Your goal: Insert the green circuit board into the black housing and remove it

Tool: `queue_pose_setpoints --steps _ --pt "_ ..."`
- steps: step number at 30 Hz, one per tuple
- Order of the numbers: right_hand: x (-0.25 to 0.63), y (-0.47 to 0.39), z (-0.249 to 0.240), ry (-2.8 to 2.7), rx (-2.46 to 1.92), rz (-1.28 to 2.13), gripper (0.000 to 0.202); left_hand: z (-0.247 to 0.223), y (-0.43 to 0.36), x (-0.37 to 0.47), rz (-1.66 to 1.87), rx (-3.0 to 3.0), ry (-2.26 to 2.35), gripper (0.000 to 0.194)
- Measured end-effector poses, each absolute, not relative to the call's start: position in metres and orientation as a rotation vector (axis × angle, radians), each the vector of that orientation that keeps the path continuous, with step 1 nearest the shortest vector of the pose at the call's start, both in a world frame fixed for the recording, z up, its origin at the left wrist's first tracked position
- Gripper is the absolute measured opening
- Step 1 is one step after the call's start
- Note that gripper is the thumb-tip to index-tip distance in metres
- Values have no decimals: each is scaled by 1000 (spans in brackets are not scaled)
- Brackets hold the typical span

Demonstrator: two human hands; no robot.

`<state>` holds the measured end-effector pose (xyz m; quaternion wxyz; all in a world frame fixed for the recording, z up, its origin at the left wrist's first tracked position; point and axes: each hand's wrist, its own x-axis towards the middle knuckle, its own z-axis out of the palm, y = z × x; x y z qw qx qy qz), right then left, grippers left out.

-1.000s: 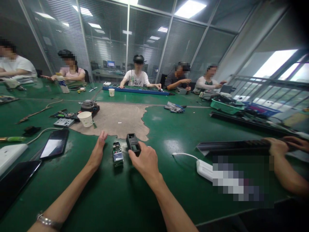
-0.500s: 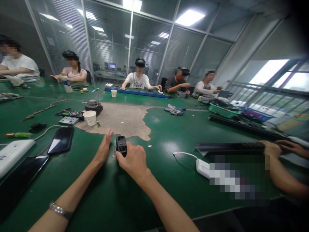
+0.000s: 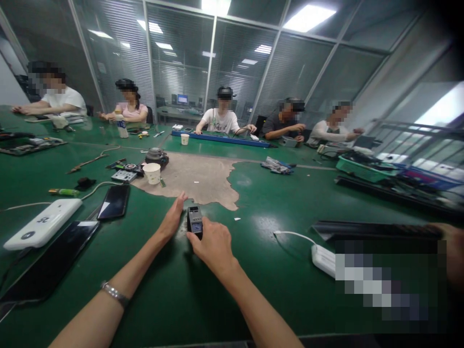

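Note:
My right hand (image 3: 214, 238) is closed around a small black boxy plastic part (image 3: 195, 215), thumb on its near side and fingers along its right side. The part stands upright, with slots or recesses in the face toward me; its exact kind cannot be made out. Just left of it is my left hand (image 3: 174, 211), seen edge-on with fingers stretched forward and nothing in it. A small gap separates that hand from the part. Both hands are low over the green table (image 3: 253, 270), near the torn edge of a bare brownish patch (image 3: 195, 181).
Left of my arms lie a phone (image 3: 114, 202), a white power bank (image 3: 44, 223) and a dark tablet-like slab (image 3: 50, 263). A paper cup (image 3: 152, 174) stands beside electronic parts. Grey gloves (image 3: 276, 166) and a black bar (image 3: 377, 230) held by a neighbour's hand lie rightward. Several people sit opposite.
The view has swung left, so everything appears further right. The black part's slotted face now catches more light. My right hand still grips it, with the left hand beside it.

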<state>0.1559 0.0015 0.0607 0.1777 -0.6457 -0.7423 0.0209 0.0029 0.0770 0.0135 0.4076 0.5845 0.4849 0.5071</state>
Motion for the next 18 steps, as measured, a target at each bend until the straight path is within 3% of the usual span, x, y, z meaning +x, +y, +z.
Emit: queue_pose_setpoints --steps 5,18 --pt "161 3 49 -1965 -1759 133 58 3 83 3 1288 1467 1189 70" --pt "157 5 34 -1885 -1715 142 45 -14 96 3 1321 1344 1047 78"
